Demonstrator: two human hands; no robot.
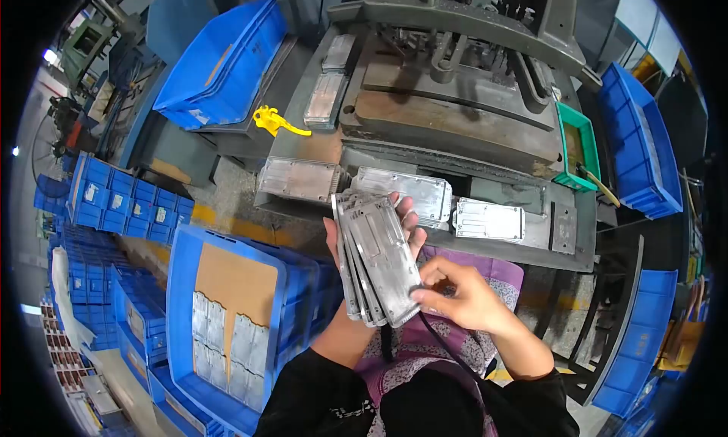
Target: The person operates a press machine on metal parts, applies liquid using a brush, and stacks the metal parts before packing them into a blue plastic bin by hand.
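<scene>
A fanned stack of flat rectangular metal plates (379, 251) rests in my left hand (409, 221), whose fingers curl over the far edge from beneath. My right hand (466, 297) pinches the near right corner of the top plate between thumb and fingers. Just beyond the stack, a similar metal plate (409, 194) lies on the machine bed's front ledge. To its right sits another plate (489, 220), and a group of plates (298, 179) is at its left. Farther back on the left are two small piles, a nearer pile (326, 99) and a farther pile (339, 51).
A heavy press (455, 122) stands in front of me. At its left is a yellow tool (274, 121) near a blue bin (220, 65). A green tray (565, 133) is on the right. At my lower left, a blue crate (182, 315) holds cardboard and rows of plates.
</scene>
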